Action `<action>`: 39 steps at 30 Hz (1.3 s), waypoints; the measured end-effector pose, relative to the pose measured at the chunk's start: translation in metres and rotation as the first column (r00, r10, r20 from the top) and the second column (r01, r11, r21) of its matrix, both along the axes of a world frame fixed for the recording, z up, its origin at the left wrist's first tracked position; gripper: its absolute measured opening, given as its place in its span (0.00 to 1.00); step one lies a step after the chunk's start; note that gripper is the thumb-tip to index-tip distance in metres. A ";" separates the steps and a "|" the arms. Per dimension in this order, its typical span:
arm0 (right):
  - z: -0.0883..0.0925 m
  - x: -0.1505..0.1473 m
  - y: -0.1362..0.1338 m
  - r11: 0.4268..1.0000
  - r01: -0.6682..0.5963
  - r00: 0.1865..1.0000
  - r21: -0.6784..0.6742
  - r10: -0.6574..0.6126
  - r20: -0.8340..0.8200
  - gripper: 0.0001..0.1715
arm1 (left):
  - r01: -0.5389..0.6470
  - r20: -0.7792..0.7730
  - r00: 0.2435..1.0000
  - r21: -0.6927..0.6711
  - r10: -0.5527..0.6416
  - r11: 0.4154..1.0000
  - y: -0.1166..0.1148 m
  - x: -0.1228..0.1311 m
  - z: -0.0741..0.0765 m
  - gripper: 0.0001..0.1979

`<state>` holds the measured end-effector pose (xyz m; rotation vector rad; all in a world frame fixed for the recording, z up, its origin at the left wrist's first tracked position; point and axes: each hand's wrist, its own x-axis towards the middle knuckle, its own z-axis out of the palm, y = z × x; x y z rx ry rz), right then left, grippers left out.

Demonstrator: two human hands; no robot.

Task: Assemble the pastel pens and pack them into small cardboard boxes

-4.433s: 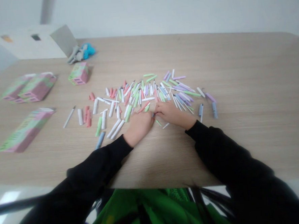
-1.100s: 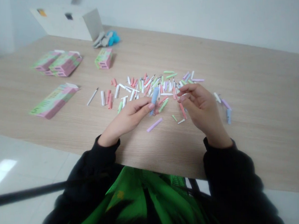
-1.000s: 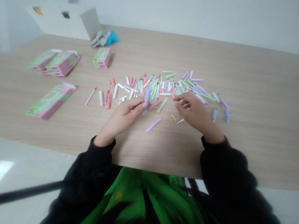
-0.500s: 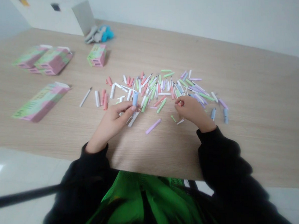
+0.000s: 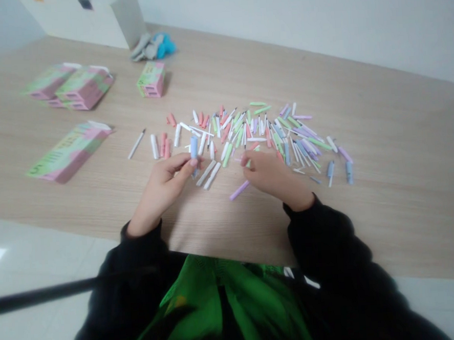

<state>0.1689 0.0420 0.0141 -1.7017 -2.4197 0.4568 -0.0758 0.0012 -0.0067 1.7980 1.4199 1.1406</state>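
My left hand (image 5: 166, 186) holds a short blue pen tube (image 5: 194, 147) upright between thumb and fingers, a little above the table. Two white pen pieces (image 5: 209, 175) lie just right of those fingertips. My right hand (image 5: 271, 172) is closed in a pinch at the front of a spread of pen parts; what its fingertips hold, if anything, is too blurred to name. Beneath it, partly covered, rests a purple pen piece (image 5: 239, 191). Thin white refills with dark tips (image 5: 243, 133) lie mixed among pink, green, white, blue and purple tubes.
On the left lies a long green-and-pink box (image 5: 70, 151), with stacked similar boxes (image 5: 83, 86) behind it. Another such box (image 5: 152, 79) stands farther back, near grey-and-blue gloves (image 5: 154, 46) and a white carton (image 5: 87, 19). One refill (image 5: 136, 143) lies apart.
My right hand has moved left over the front of the pen parts, toward my left hand. My left hand still holds the blue tube, shifted slightly left. The view has shifted slightly.
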 end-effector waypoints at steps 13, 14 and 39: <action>-0.009 0.108 -0.028 0.955 0.291 0.953 -0.058 -0.295 -0.072 0.12 | 0.140 -0.039 0.989 -0.045 -0.142 0.989 -0.007 0.020 0.002 0.17; -0.010 0.114 -0.026 0.946 0.322 0.943 -0.035 -0.324 -0.080 0.13 | 0.138 -0.042 0.989 -0.050 -0.140 0.989 -0.008 0.021 0.002 0.17; -0.032 0.160 0.045 0.916 0.390 0.895 0.090 -0.401 0.198 0.15 | 0.246 -0.056 0.966 -0.106 -0.252 0.964 0.000 0.061 0.009 0.20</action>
